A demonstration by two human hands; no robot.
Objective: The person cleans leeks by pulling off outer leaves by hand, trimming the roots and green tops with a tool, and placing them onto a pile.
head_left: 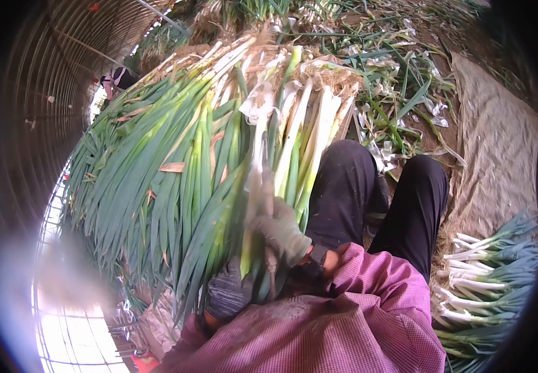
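Observation:
A large heap of long green onions (151, 161) lies in front of me, white root ends up and green leaves hanging to the left. My right hand (280, 232), in a grey glove, is closed around a thin brown rod-like tool (271, 264) beside an onion stalk (258, 149). White, film-like outer skin (257, 105) hangs near that stalk's upper end. Low against the leaves is my left hand (228, 291), in a dark grey glove; its fingers are mostly hidden by the leaves. More thick white stalks with brown roots (322, 118) lean beside my knee.
Peeled white onions (477, 276) lie in a row at the lower right, below a beige cloth (489, 149). Leaf scraps and skins (399, 81) litter the ground beyond my knees. A curved ribbed wall (27, 105) runs along the left. Another person (117, 81) is at the far left.

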